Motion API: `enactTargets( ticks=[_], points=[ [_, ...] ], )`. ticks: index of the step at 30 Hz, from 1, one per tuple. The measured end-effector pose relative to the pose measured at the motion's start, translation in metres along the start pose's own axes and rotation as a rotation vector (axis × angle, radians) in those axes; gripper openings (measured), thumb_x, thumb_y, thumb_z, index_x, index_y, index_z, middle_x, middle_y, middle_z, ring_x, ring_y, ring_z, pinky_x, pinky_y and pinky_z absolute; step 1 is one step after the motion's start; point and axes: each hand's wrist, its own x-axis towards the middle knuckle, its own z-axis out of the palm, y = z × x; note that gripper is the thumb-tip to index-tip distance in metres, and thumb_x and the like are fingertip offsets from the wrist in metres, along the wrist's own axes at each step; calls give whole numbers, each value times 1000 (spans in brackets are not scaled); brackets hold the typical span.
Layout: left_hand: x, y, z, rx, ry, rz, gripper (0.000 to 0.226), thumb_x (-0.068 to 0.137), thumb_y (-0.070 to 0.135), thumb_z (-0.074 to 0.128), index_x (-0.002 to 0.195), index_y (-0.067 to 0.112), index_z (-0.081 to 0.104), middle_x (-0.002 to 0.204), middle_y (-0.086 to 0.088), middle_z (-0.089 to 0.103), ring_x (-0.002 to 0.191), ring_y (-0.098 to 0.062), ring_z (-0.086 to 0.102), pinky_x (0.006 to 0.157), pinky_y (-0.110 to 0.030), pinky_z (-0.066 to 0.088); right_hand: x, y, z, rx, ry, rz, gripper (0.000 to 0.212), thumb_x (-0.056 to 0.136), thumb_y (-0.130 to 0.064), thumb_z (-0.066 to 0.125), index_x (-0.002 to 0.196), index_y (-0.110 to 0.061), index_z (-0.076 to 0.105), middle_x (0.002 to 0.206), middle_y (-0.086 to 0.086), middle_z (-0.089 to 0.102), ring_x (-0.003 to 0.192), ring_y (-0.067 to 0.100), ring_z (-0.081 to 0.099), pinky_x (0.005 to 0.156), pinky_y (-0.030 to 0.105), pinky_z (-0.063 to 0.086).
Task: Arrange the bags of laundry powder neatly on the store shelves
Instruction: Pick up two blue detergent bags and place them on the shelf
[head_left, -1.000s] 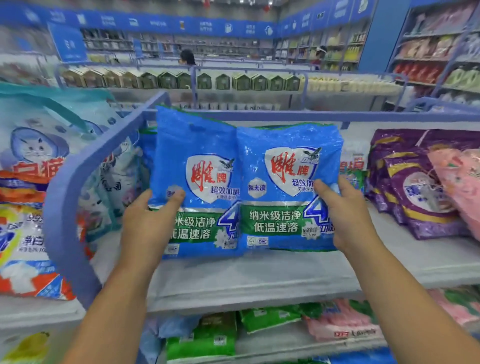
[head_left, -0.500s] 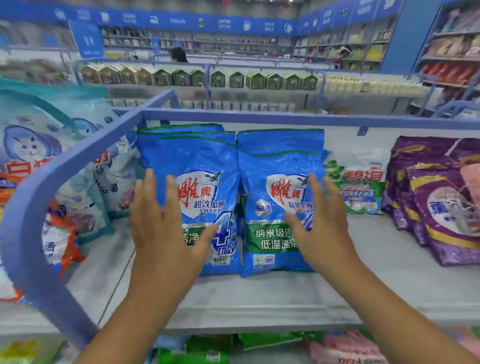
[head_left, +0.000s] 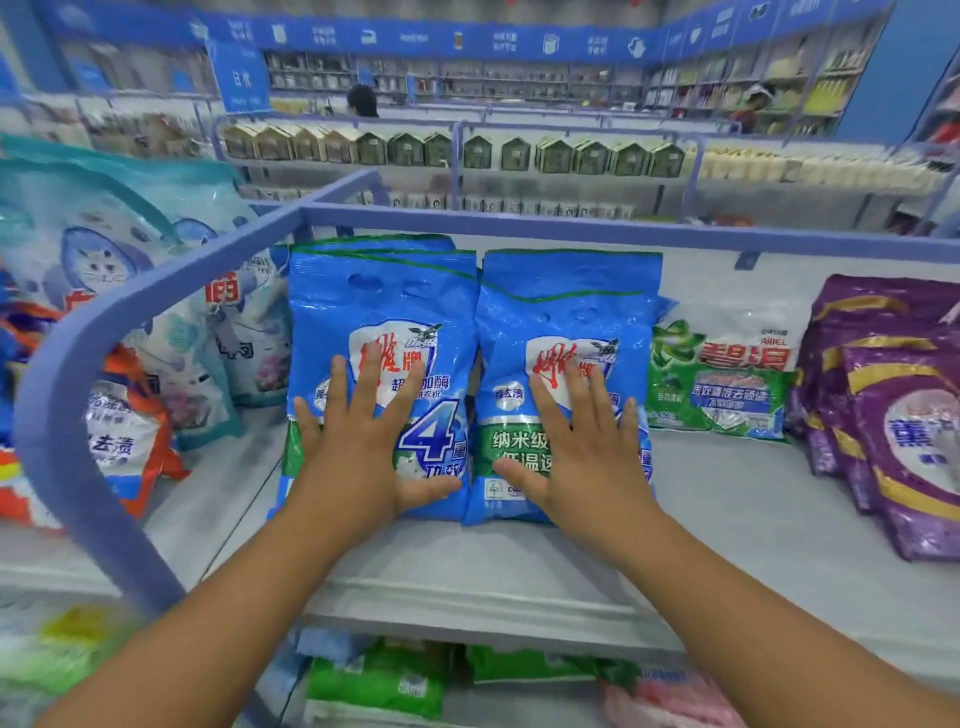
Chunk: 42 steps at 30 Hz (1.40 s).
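Note:
Two blue bags of laundry powder lie side by side on the grey top shelf (head_left: 467, 566). The left blue bag (head_left: 382, 306) rests on a stack of like bags whose top edges show behind it. The right blue bag (head_left: 569, 306) lies beside it, their edges touching. My left hand (head_left: 358, 447) presses flat on the lower half of the left bag with fingers spread. My right hand (head_left: 582, 447) lies flat on the right bag in the same way. Neither hand grips anything.
A green and white bag (head_left: 722, 379) lies right of the blue pair, then purple bags (head_left: 893, 415). Cat-printed bags (head_left: 109, 260) stand left beyond the blue shelf rail (head_left: 78, 374). Green and pink bags (head_left: 379, 680) fill the shelf below. Two people stand in far aisles.
One second ago both hands held the two blue bags upright. The bags now lie flat on the shelf, and my hands have let go and press on them with straight fingers.

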Motion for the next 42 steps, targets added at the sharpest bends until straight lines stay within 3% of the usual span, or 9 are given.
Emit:
enactTargets(
  ticks=[5,8,11,14,20,25,32,42],
  points=[
    [-10,8,-7,26,-36,-29,113,58,99,33,143,59,-30,167,6,-25,155,-31,-20,121,-66,2,-10,-1,-5,35,-22,-2,97,82,-85,19,160,-34,-8,167,5,-24,153,28,-25,122,61,-3],
    [-24,17,-15,57,-110,-70,101,82,81,47,157,47,-11,170,1,-12,157,-32,-9,124,-58,9,-21,-4,-10,56,-76,-6,87,93,-76,23,160,-30,-9,167,6,-24,153,29,-22,124,57,-2],
    [-50,19,-23,59,-82,-63,79,96,63,48,161,39,8,171,-2,4,157,-29,5,124,-52,19,-39,-8,-17,50,-165,-2,85,97,-70,26,161,-26,-8,168,7,-19,155,32,-14,125,54,3],
    [-80,19,-37,112,-90,-81,70,98,58,48,159,34,23,169,-1,19,154,-25,19,122,-47,24,-60,-21,-27,87,-218,-8,86,97,-70,28,161,-24,-5,169,6,-14,155,34,-10,124,55,5],
    [-143,17,-64,113,-81,-189,63,99,58,42,156,32,36,163,1,35,150,-20,31,119,-42,32,-95,-69,-39,221,-270,-168,78,98,-68,29,161,-29,4,170,2,-8,156,30,-9,125,54,5],
    [-185,-7,-89,97,-183,-280,62,99,60,46,156,36,35,165,7,31,150,-15,31,116,-35,33,-119,-117,-37,248,-296,-266,72,101,-63,29,161,-28,9,170,2,-5,156,30,-9,125,54,6],
    [-233,-83,-115,78,-112,-348,66,97,63,46,156,36,34,165,2,31,151,-19,28,117,-40,32,-140,-204,-46,304,-308,-360,73,100,-63,33,161,-28,14,170,1,0,156,31,-4,125,53,14],
    [-327,-278,-183,69,-78,-474,73,96,67,42,160,35,24,169,2,19,155,-19,17,123,-43,27,-163,-420,-43,406,-395,-394,76,100,-62,37,162,-29,8,170,-1,-1,157,23,-2,126,45,13]
  ],
)
